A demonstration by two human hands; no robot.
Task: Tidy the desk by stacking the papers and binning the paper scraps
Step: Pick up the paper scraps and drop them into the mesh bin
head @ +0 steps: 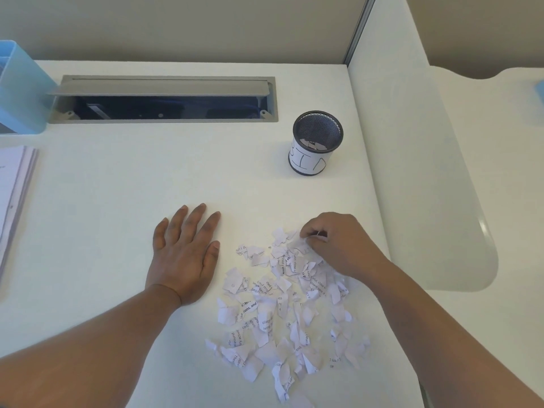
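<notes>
Paper scraps (282, 313), torn and printed with text, are spread in a loose heap on the white desk (147, 178), in the near right part of it. The far edge of the heap is touched by the right hand (338, 242); its fingers are curled down and scraps (306, 245) are pinched at the fingertips. The left hand (185, 254) is laid flat on the desk just left of the heap, palm down, fingers straight and slightly spread, nothing held.

A black mesh cup (316, 142) with a white handwritten label is stood upright beyond the heap, well apart from both hands; something small is seen at its bottom, not identifiable. A stack of papers (13, 198) is lying at the left edge of the desk, partly cut off by the frame. A light blue organizer (20, 89) is seen at the far left corner. A grey cable tray (164, 98) with its lid raised is set into the desk at the back. A white partition (412, 157) borders the desk on the right.
</notes>
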